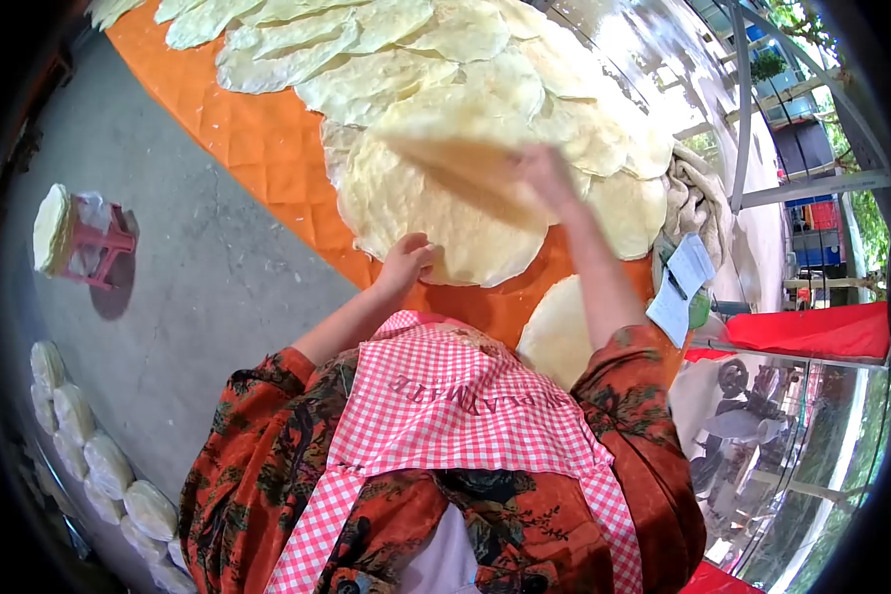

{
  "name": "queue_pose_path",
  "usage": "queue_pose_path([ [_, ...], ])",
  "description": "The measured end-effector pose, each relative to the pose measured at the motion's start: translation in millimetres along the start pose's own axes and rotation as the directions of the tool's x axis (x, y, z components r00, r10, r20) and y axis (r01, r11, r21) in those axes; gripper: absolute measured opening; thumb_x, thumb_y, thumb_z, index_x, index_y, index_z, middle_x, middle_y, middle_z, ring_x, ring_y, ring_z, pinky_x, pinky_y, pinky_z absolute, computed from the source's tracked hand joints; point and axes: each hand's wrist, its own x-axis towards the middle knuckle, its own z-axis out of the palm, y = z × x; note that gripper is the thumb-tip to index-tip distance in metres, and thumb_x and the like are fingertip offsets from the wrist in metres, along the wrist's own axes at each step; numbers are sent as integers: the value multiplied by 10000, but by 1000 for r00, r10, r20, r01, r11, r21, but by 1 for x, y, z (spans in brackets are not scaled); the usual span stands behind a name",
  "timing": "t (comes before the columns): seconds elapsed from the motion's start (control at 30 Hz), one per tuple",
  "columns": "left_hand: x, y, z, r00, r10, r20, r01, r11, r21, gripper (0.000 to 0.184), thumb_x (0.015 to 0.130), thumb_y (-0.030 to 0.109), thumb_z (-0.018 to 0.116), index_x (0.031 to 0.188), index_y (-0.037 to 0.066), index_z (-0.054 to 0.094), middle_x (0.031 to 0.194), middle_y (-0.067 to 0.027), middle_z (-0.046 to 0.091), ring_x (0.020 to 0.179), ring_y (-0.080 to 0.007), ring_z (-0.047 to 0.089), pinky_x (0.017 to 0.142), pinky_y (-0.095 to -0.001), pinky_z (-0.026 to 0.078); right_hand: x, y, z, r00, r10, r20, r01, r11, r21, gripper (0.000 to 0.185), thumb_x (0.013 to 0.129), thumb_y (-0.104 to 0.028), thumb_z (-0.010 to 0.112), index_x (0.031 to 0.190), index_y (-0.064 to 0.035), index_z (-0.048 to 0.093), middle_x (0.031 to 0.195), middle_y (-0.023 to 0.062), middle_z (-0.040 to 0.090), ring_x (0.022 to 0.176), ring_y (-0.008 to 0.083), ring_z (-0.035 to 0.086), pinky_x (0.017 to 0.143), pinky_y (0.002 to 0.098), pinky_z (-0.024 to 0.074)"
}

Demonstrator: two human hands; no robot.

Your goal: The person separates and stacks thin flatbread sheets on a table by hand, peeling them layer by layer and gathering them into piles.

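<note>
Large thin round flatbreads (386, 84) lie overlapping on an orange cloth (238, 139). In front of me, a flatbread (445, 233) lies flat near the cloth's edge. My left hand (408, 263) is at its near left edge, fingers curled and closed on the rim. My right hand (543, 178) grips the right side of another flatbread (455, 134), raised and tilted above the flat one; both are smeared by motion. Beneath my right forearm lies a further flatbread (556, 332), partly hidden by my sleeve.
An open notebook (685, 282) with a pen lies at the right, beside a bunched beige cloth (698, 198). On the floor to the left, a pink stool (104, 243) bears a flatbread stack (51, 230). Several wrapped bundles (109, 465) line the lower left.
</note>
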Motion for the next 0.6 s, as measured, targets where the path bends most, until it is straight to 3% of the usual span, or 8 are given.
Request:
queue_pose_path([
  [0.07, -9, 4, -10, 988, 118, -101, -99, 979, 179, 444, 860, 88, 609, 1272, -9, 478, 1093, -103, 575, 929, -182, 600, 780, -292, 510, 10, -42, -57, 941, -261, -217, 202, 945, -259, 137, 806, -172, 595, 859, -101, 699, 765, 170, 657, 720, 358, 640, 634, 441, 502],
  [0.1, -5, 0, -19, 963, 175, -206, -129, 967, 220, 452, 849, 86, 620, 1264, -25, 478, 1096, -123, 581, 931, -194, 603, 776, -300, 511, 1, -72, -79, 956, -256, -145, 205, 933, -297, 154, 793, -137, 579, 892, -112, 695, 794, 161, 661, 731, 347, 646, 642, 443, 508],
  [0.17, 7, -10, -37, 866, 294, -403, -175, 936, 306, 470, 828, 81, 641, 1246, -57, 480, 1102, -163, 593, 935, -218, 609, 768, -317, 512, -17, -73, -63, 910, -329, -252, 274, 934, -230, 171, 769, -110, 559, 881, -118, 688, 789, 161, 653, 727, 350, 638, 636, 443, 504],
  [0.3, 3, 10, -34, 909, 94, -405, -72, 995, 69, 444, 813, 39, 622, 1220, -69, 484, 1009, -170, 610, 823, -238, 647, 710, -312, 541, -67, -53, 40, 975, -222, 27, 219, 927, -303, 323, 752, -44, 493, 959, -169, 707, 843, 166, 656, 731, 353, 636, 622, 441, 496],
  [0.43, 12, 14, -33, 960, -27, -277, 48, 997, 67, 310, 832, 17, 605, 1117, -74, 523, 940, -145, 618, 743, -254, 654, 619, -345, 582, -52, 25, 106, 970, 13, 244, 48, 968, -244, 223, 782, -110, 542, 912, -130, 722, 841, 177, 671, 807, 360, 646, 686, 430, 503],
  [0.5, 16, 11, -31, 969, -81, -235, 97, 994, 59, 242, 833, 14, 611, 1049, -71, 542, 890, -151, 631, 687, -268, 660, 562, -351, 588, 11, 60, 66, 984, 105, 144, -87, 988, -124, 210, 771, -165, 567, 848, -36, 714, 790, 148, 688, 770, 232, 649, 707, 384, 497],
  [0.57, 12, 20, -24, 966, -109, -232, 111, 994, -7, 187, 833, 0, 607, 1000, -63, 551, 864, -164, 643, 713, -300, 676, 555, -362, 595, 33, -26, -55, 992, 109, 58, -100, 984, -150, 176, 800, -129, 584, 867, -25, 709, 745, 115, 681, 686, 148, 617, 613, 314, 487],
  [0.6, 15, 18, -26, 959, -139, -248, 142, 990, -5, 190, 832, -5, 604, 1006, -61, 552, 875, -169, 645, 724, -306, 678, 555, -367, 598, 42, -35, -84, 997, -47, -54, 37, 985, -168, 162, 809, -175, 595, 879, -78, 705, 780, 136, 677, 707, 233, 637, 628, 356, 497],
])
